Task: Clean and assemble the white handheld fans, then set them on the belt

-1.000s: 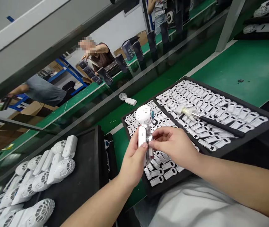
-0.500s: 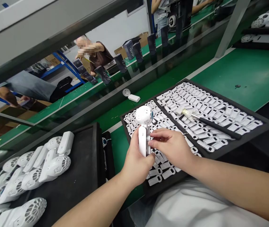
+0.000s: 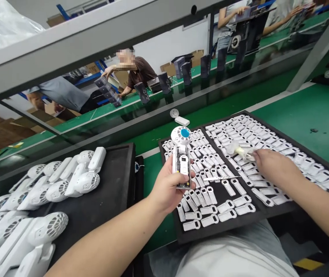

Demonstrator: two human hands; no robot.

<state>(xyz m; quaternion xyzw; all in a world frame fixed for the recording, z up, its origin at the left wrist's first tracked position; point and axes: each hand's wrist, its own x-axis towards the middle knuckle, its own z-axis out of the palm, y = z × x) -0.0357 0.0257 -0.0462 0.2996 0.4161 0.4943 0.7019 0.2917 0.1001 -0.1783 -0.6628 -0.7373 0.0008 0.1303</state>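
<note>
My left hand (image 3: 166,188) is wrapped round the handle of a small white handheld fan (image 3: 181,137), held upright with a blue disc in its round head. The front of its handle is uncovered, showing circuitry and a pale panel under my thumb. Off to the right, my right hand (image 3: 276,165) has its fingers closed on a black-handled tool (image 3: 247,153), whose tip is wrapped in clear plastic. The tool's dark handle is hidden by the hand. Beneath both hands, a black tray (image 3: 219,227) carries rows of small white panels with dark windows. A thin pale strip (image 3: 221,178) lies across it.
Several white fans (image 3: 57,190) lie in another black tray (image 3: 106,207) on the left. A loose round grille (image 3: 174,113) and a white cover (image 3: 182,121) sit on the green bench. Beyond the metal frame, people work along a belt with dark boxes (image 3: 141,92).
My right hand has left the fan and moved right onto the black-handled tool. The fan has turned so its blue disc and uncovered handle face me. The view has shifted.
</note>
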